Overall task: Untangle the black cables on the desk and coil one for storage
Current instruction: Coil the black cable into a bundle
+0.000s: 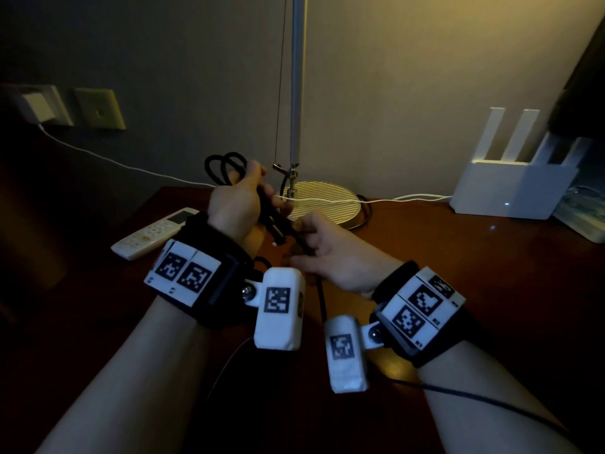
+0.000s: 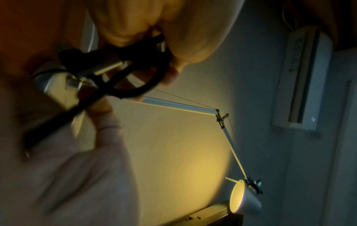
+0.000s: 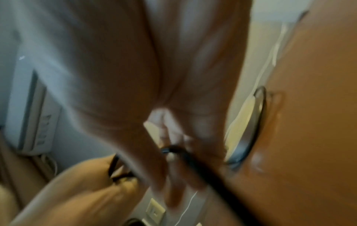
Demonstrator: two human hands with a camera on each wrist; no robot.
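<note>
Over the middle of the desk (image 1: 458, 290), near its back edge, both hands are up off the wood and working the black cable (image 1: 226, 168). Left hand (image 1: 237, 204) is clenched round a bundle of loops, which stick out past the knuckles toward the wall, and the same grip shows from the left wrist view, where the cable (image 2: 135, 79) curves round under the fingers (image 2: 173, 76). Right hand (image 1: 330, 253) sits just beside it, fingers curled in a pinch on a strand of that cable, with the rest of the strand dropping down between the two wrists toward the front edge. Right wrist view is really blurry, but you can make out the dark cable (image 3: 193, 162) running across the fingers (image 3: 173, 180).

Other stuff on the desk: a white remote (image 1: 155, 232) lying by the left edge, a desk lamp with its round ribbed base (image 1: 327, 201) right behind the hands, and a white router (image 1: 514, 188) with upright antennas at the back right corner. A thin white wire (image 1: 402, 198) runs from a plug on the wall, across the lamp base, over toward the router
</note>
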